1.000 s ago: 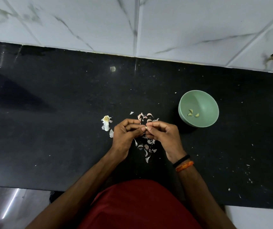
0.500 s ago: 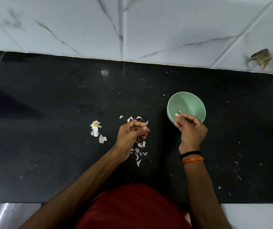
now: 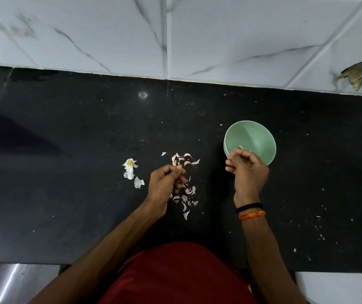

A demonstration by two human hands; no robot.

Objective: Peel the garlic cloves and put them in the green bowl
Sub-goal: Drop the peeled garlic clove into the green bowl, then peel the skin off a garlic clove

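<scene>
Kitchen: black stone counter [image 3: 66, 194], marble-tiled wall [image 3: 88, 29], garlic skins [image 3: 186, 194].

We're looking down on a speckled black stone countertop [image 3: 66, 172] backed by white marble-veined wall tiles [image 3: 241, 36], one tile chipped [image 3: 354, 76] at right.

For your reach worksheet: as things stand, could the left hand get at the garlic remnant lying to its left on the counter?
Probably yes: the garlic remnant lies on open black counter beside the left hand, with nothing between.
</scene>
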